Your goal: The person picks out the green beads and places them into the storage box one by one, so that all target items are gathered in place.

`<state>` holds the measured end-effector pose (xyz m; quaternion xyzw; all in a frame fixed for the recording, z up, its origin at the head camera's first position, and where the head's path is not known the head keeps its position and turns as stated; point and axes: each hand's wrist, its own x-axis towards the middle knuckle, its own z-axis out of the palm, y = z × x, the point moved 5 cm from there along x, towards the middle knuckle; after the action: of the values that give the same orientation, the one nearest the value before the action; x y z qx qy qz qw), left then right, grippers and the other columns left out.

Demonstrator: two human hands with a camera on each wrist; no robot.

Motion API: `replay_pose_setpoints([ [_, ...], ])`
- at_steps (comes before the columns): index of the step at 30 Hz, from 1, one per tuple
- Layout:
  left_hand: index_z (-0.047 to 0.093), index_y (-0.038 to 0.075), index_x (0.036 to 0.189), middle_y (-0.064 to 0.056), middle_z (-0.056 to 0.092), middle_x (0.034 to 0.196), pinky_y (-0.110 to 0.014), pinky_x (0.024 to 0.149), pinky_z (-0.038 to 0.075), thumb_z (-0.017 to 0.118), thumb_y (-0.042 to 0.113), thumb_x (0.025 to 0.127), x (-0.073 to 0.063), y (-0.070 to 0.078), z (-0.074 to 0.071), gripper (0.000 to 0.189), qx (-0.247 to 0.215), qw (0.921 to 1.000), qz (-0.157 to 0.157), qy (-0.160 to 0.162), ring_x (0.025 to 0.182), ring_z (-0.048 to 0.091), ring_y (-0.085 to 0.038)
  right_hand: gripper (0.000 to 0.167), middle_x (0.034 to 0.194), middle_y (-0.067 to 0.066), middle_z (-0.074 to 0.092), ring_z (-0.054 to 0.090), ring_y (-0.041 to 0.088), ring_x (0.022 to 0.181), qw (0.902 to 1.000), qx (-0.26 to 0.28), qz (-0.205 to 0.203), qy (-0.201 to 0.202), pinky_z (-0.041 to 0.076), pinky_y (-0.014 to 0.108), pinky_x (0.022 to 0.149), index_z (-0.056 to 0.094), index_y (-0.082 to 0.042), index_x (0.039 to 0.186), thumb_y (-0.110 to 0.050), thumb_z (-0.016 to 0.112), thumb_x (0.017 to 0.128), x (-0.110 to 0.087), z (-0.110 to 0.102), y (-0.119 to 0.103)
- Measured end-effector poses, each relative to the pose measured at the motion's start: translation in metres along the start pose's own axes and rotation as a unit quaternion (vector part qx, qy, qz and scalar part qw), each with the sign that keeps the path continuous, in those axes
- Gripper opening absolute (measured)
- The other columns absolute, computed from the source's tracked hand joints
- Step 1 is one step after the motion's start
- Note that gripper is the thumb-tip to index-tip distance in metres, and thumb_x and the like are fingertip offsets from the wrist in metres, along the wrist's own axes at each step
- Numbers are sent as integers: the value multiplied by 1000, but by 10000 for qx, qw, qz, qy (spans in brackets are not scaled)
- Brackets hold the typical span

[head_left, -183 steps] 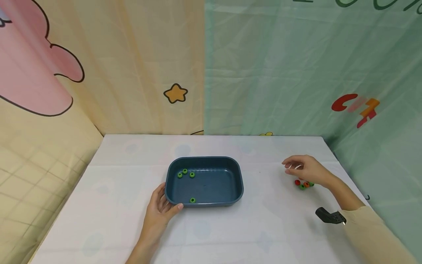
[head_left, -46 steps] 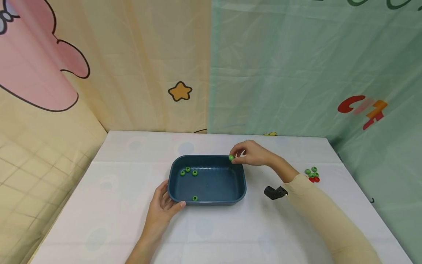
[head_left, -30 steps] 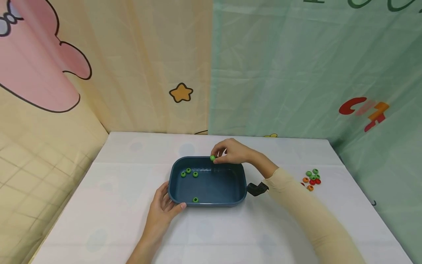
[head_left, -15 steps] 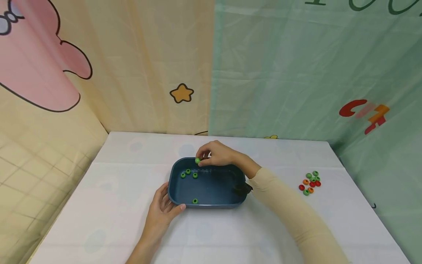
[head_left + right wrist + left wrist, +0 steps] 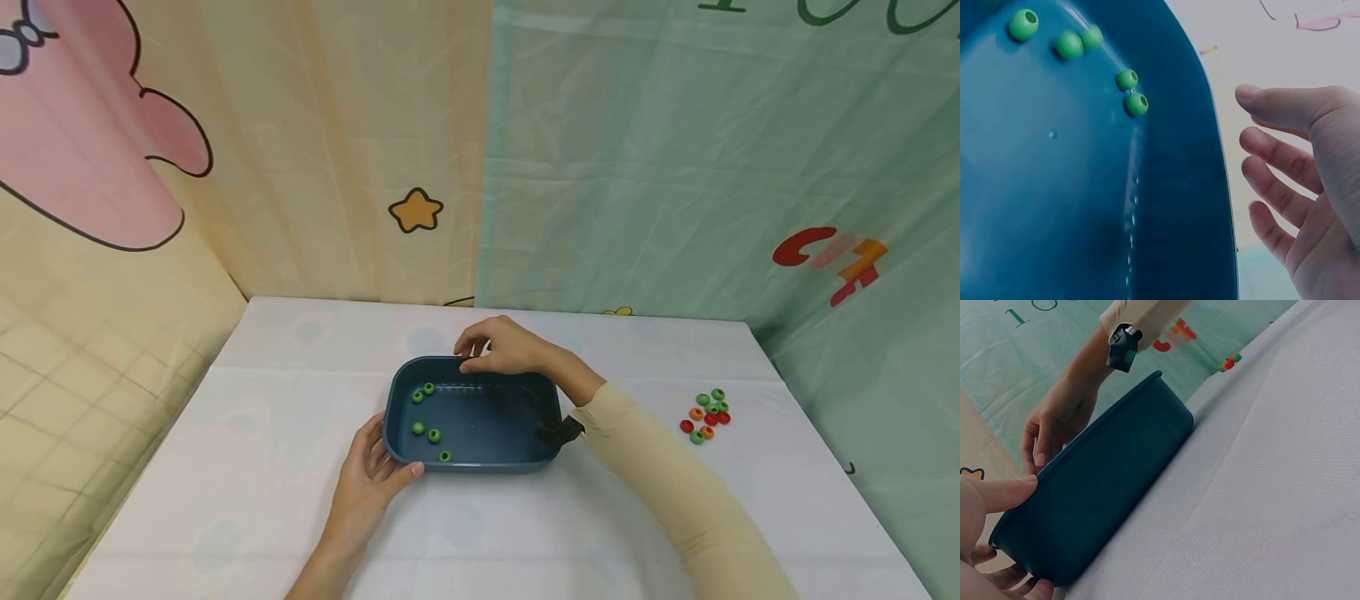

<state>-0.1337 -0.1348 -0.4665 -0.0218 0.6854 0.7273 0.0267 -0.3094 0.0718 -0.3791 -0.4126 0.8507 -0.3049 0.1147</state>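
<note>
My left hand point(image 5: 363, 483) grips the near left corner of a dark blue plastic tray point(image 5: 487, 468), thumb on the rim and fingers round its side. In the left wrist view, that thumb point(image 5: 1013, 492) lies at the rim. My right hand point(image 5: 504, 346) hovers at the far rim; in the right wrist view its fingers point(image 5: 1279, 187) are loosely bent and hold nothing. Several green beads lie in the tray's left part, among them a holed bead point(image 5: 445, 457) by the near wall and a bead point(image 5: 1137, 104) beside the wall in the right wrist view.
Several loose red, orange and green beads point(image 5: 708, 414) lie on the white-covered table point(image 5: 600, 517) to the right. A black device point(image 5: 561, 431) sticks out from the right wrist over the tray's right rim. Printed curtains point(image 5: 600, 167) stand behind the table.
My right hand has come from the bead pile to the tray with a green bead and let it go inside. Beads in the tray's left part have shifted. The left hand stays on the corner.
</note>
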Motion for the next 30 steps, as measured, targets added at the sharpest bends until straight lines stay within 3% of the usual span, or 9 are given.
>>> replay_pose_setpoints([
  [8, 25, 8, 161, -15, 28, 163, -14, 106, 41, 83, 4, 87, 0, 3, 2, 94, -11, 10000, 76, -57, 147, 35, -35, 26, 107, 7, 74, 67, 9, 91, 9997, -104, 205, 94, 57, 44, 90, 76, -4, 115, -20, 79, 94, -28, -11, 9],
  [20, 24, 10, 161, -13, 28, 163, -15, 106, 43, 85, 3, 86, 0, 1, 0, 97, -43, 10000, -79, -30, 147, 36, -33, 25, 106, 4, 73, 66, 16, 96, 9962, 21, 730, 480, 57, 48, 90, 76, -6, 114, -20, 80, 94, -84, -36, 28],
  [30, 25, 8, 161, -16, 28, 163, -14, 105, 43, 82, -1, 87, 1, 1, 1, 94, 20, 10000, 25, 11, 147, 35, -35, 22, 106, 4, 73, 66, 19, 95, 9910, -46, 1054, 827, 57, 53, 89, 76, -10, 112, -18, 81, 92, -124, -50, 45],
])
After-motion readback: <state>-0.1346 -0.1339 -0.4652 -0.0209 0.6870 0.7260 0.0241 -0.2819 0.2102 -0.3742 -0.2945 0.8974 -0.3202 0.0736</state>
